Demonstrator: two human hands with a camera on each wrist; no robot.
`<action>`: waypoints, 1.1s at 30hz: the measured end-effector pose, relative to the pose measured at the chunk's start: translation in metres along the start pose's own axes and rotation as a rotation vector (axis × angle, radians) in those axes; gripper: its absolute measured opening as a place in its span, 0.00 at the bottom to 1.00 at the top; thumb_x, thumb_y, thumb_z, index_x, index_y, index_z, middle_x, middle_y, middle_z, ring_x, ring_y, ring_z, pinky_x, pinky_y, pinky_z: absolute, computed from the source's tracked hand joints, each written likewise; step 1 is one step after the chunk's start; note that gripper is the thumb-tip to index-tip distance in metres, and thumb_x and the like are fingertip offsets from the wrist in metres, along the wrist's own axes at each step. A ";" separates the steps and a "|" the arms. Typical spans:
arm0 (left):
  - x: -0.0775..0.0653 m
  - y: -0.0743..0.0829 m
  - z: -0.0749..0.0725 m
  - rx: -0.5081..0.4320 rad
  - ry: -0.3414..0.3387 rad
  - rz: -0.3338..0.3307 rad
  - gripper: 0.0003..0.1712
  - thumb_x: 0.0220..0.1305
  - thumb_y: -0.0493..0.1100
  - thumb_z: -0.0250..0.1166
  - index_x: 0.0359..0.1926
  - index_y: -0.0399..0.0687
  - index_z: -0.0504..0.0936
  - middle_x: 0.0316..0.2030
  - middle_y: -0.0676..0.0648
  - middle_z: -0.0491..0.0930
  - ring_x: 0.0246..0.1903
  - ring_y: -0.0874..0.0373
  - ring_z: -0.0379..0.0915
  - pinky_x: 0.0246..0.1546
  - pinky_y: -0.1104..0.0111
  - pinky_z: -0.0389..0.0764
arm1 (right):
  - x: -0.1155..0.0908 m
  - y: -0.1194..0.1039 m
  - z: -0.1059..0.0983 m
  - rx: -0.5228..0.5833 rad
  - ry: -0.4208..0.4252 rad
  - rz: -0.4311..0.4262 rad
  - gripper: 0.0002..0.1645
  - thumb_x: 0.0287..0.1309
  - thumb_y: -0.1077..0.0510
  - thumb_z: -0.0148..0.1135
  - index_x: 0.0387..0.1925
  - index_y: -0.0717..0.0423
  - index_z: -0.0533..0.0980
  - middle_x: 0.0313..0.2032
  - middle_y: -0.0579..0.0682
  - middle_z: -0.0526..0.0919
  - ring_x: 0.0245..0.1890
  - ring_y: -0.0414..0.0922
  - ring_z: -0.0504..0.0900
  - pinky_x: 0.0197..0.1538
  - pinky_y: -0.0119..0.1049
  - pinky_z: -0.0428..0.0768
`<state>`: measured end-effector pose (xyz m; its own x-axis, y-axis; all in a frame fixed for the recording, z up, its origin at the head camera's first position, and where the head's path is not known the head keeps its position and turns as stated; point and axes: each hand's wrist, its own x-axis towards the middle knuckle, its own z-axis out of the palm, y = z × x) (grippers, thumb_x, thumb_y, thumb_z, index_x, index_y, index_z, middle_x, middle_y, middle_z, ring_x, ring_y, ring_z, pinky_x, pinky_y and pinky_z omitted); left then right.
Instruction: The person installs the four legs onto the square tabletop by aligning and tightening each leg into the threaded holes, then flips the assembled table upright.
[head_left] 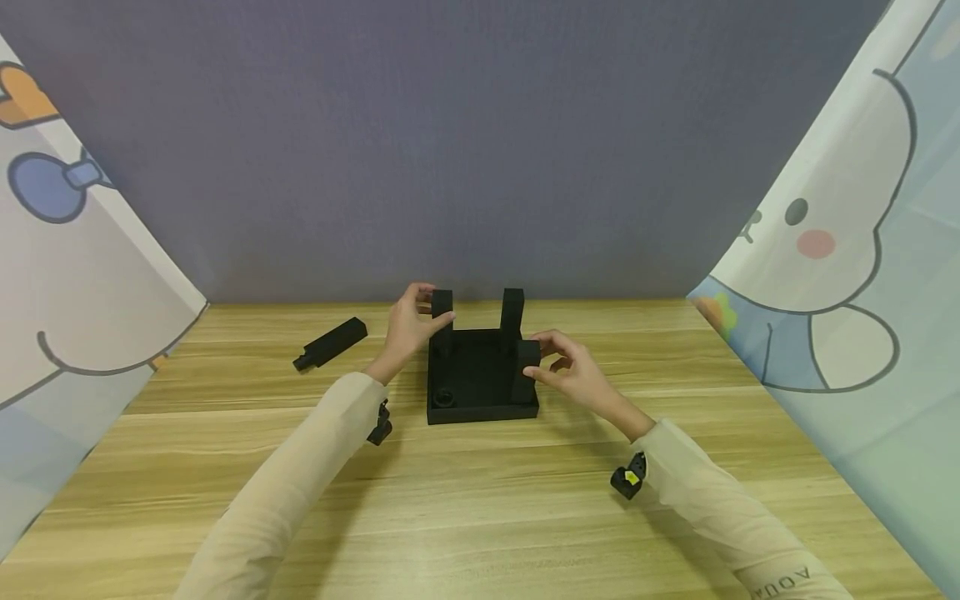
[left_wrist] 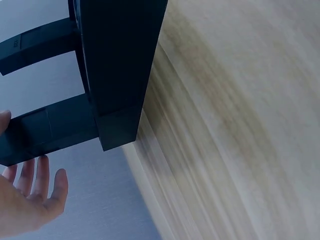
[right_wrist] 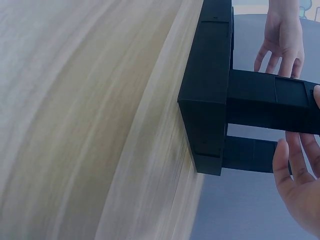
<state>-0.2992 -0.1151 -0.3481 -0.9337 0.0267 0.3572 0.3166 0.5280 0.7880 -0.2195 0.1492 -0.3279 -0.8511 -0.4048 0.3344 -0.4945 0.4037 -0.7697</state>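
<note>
Left hand [head_left: 410, 327]: thumb and fingers bent to either side of a black, square-sectioned post [head_left: 442, 302], pinching it near its upper end. Right hand [head_left: 573, 367]: thumb on the near face of a second black, square-sectioned post [head_left: 528, 357], fingers behind it, pinching it near the top.

Both gripped posts stand upright on a shallow black square base with a raised rim [head_left: 480, 414]: the left hand's post at the far-left corner, the right hand's at the near-right corner. A third black upright post [head_left: 512, 312] stands at the far-right corner, untouched by either hand. At the near-left corner, a round black socket [head_left: 445, 399] shows with no post over it.

Base position: flat on a light wood-grain tabletop [head_left: 480, 508], between the two hands, toward the far edge. Left of it, apart from the left hand, a loose black post with a narrower stepped end [head_left: 335, 342] lies on its side, slanted, narrow end toward the near left.

Farther out: cream long sleeves [head_left: 277, 492] on both arms; a plain grey upright backdrop [head_left: 480, 150] behind the table; pale cartoon-printed panels [head_left: 840, 233] at both sides.
</note>
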 end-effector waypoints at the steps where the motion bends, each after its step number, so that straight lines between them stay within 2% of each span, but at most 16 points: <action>1: 0.000 0.000 0.000 0.003 0.006 0.005 0.31 0.53 0.44 0.69 0.55 0.40 0.67 0.47 0.38 0.74 0.45 0.44 0.75 0.45 0.55 0.78 | 0.000 0.000 0.000 -0.001 0.000 0.001 0.23 0.50 0.67 0.64 0.49 0.68 0.70 0.41 0.62 0.75 0.41 0.49 0.74 0.39 0.45 0.78; 7: 0.001 -0.001 0.000 0.016 -0.011 0.022 0.29 0.54 0.44 0.67 0.55 0.41 0.68 0.46 0.38 0.75 0.45 0.44 0.76 0.43 0.56 0.79 | 0.000 0.000 -0.001 -0.003 0.002 0.002 0.23 0.50 0.67 0.64 0.50 0.68 0.70 0.41 0.62 0.76 0.41 0.51 0.74 0.39 0.45 0.78; 15: 0.005 -0.005 -0.007 -0.021 -0.142 -0.002 0.30 0.57 0.42 0.64 0.60 0.45 0.66 0.54 0.38 0.70 0.49 0.43 0.73 0.42 0.55 0.79 | 0.000 -0.001 -0.001 -0.009 0.014 0.014 0.24 0.49 0.67 0.66 0.49 0.67 0.71 0.41 0.62 0.76 0.41 0.53 0.75 0.39 0.46 0.78; 19: 0.007 -0.006 -0.009 -0.034 -0.179 -0.008 0.31 0.57 0.43 0.64 0.61 0.45 0.65 0.57 0.39 0.68 0.51 0.43 0.72 0.44 0.55 0.79 | 0.000 -0.001 -0.001 -0.007 0.011 0.015 0.24 0.49 0.67 0.65 0.50 0.67 0.71 0.41 0.62 0.76 0.42 0.54 0.75 0.39 0.46 0.78; 22: 0.006 -0.006 -0.009 -0.043 -0.175 -0.010 0.32 0.57 0.43 0.64 0.62 0.45 0.65 0.57 0.38 0.68 0.51 0.42 0.71 0.45 0.54 0.78 | 0.000 -0.001 -0.001 -0.009 0.012 0.011 0.24 0.49 0.67 0.65 0.50 0.67 0.71 0.41 0.62 0.76 0.41 0.53 0.75 0.38 0.44 0.78; 27: 0.000 -0.005 -0.005 -0.076 -0.131 -0.025 0.32 0.57 0.43 0.65 0.62 0.46 0.64 0.56 0.38 0.69 0.51 0.43 0.72 0.45 0.54 0.78 | 0.001 -0.001 -0.001 -0.011 0.009 0.011 0.24 0.49 0.67 0.65 0.50 0.67 0.71 0.41 0.62 0.76 0.41 0.53 0.75 0.38 0.43 0.79; 33: -0.004 -0.005 0.003 -0.089 -0.048 0.013 0.30 0.57 0.43 0.64 0.60 0.43 0.65 0.52 0.37 0.70 0.47 0.43 0.73 0.45 0.55 0.78 | 0.000 -0.001 -0.001 -0.009 0.006 0.019 0.24 0.49 0.66 0.65 0.50 0.67 0.71 0.41 0.62 0.76 0.42 0.53 0.75 0.39 0.43 0.78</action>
<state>-0.2973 -0.1160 -0.3552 -0.9355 0.0750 0.3452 0.3406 0.4503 0.8254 -0.2195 0.1497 -0.3267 -0.8613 -0.3923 0.3230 -0.4797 0.4182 -0.7713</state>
